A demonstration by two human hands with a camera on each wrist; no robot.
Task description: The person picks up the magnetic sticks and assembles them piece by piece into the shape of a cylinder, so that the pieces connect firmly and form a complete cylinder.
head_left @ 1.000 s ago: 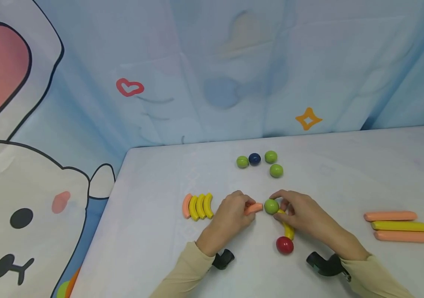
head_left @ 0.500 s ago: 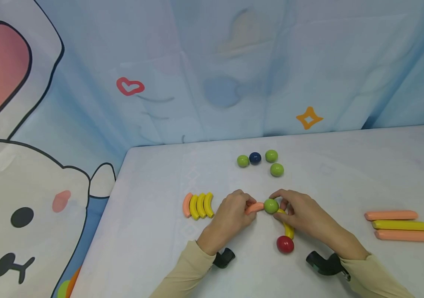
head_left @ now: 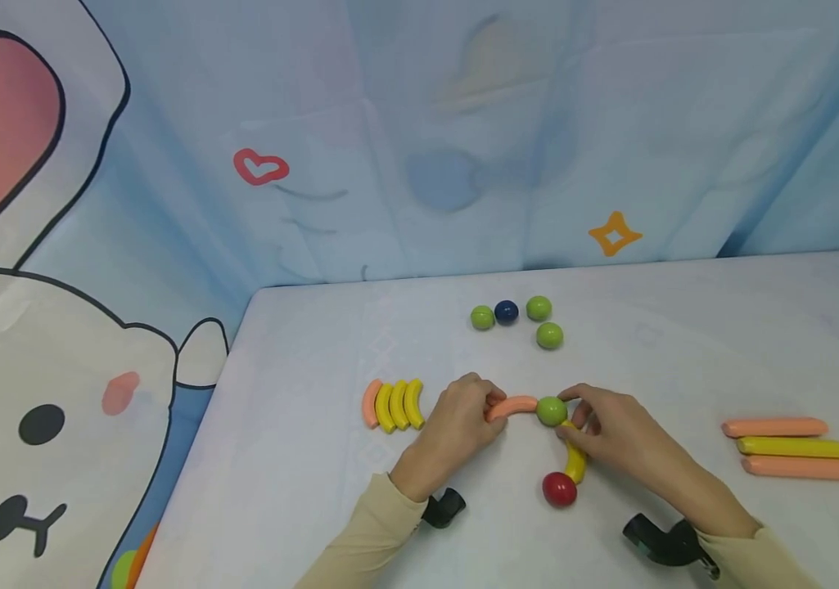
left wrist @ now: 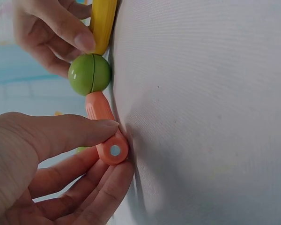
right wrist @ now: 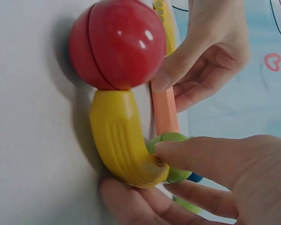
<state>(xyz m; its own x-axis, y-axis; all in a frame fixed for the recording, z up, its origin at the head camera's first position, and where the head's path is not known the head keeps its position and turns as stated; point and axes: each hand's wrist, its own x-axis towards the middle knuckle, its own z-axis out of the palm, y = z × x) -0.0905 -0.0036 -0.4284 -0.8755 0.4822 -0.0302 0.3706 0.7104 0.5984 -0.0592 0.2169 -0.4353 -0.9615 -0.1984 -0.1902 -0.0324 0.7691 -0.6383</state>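
Green ball (head_left: 552, 411) shifted right (orange piece (head_left: 518, 405) touching)

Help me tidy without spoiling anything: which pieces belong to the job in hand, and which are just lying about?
In the job:
curved orange piece, in the left hand
green ball
curved yellow piece, in the right hand
red ball

Lying about, possibly spares:
row of four curved pieces
three other green balls
blue ball
three straight sticks

Person's left hand (head_left: 457, 415) and right hand (head_left: 621, 421), bare; plain beige sleeves (head_left: 362, 532) on both forearms; black, bent camera housing (head_left: 668, 546) beside each sleeve's end.
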